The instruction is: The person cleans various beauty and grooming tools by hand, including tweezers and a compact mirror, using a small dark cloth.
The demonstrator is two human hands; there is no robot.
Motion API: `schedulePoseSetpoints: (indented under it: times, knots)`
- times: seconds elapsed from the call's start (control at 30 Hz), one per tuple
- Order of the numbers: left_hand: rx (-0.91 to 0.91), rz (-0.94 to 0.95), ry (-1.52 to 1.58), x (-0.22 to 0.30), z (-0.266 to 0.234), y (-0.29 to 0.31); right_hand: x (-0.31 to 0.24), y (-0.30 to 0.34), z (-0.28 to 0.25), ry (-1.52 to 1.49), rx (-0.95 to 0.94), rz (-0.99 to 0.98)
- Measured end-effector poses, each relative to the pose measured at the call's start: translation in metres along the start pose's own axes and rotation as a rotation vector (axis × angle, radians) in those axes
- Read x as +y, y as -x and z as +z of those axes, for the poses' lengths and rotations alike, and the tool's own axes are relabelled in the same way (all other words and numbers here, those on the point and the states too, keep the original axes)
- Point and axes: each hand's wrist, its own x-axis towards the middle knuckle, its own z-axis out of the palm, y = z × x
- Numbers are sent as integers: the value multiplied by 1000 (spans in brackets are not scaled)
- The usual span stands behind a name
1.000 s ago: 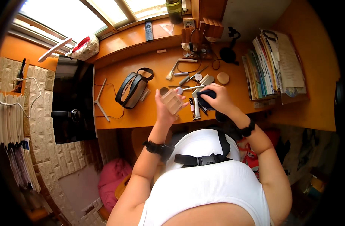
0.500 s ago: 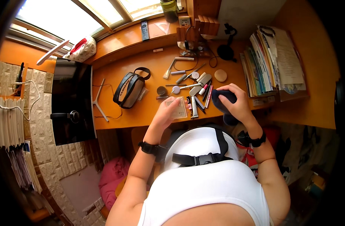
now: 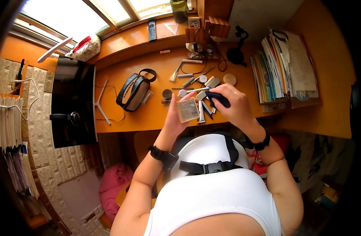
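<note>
A flat, square, see-through case (image 3: 187,110) rests in my left hand (image 3: 172,120), its thumb along the edge and fingers behind it. Bunched in my right hand (image 3: 238,109) is a dark navy cloth (image 3: 219,99), close to the case's right side. Beyond my hands, cosmetics lie scattered on the desk: a silvery tube (image 3: 201,114), a dark round pot (image 3: 167,93), a small jar with a lilac lid (image 3: 182,93), a round beige compact (image 3: 229,79) and several pens and tubes. My right hand hides some of them.
A clear toiletry bag (image 3: 132,96) with black trim stands on the orange-brown desk (image 3: 145,122). Left of it are a white tripod-like stand (image 3: 97,104) and a black screen (image 3: 72,133). A stack of books and papers (image 3: 273,67) stands right. A remote (image 3: 151,31) lies on the sill.
My right hand has moved left with the cloth, from the desk's right side to beside the case. My left hand has turned the case more upright and face-on.
</note>
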Motion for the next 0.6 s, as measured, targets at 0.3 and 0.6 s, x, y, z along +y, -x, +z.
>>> schedulePoseSetpoints:
  times: [0.3, 0.6]
  knots:
    - [203, 412, -386, -24, 50, -32, 8, -14, 44, -5, 26, 21]
    - [330, 492, -415, -34, 48, -33, 10, -8, 50, -27, 31, 59]
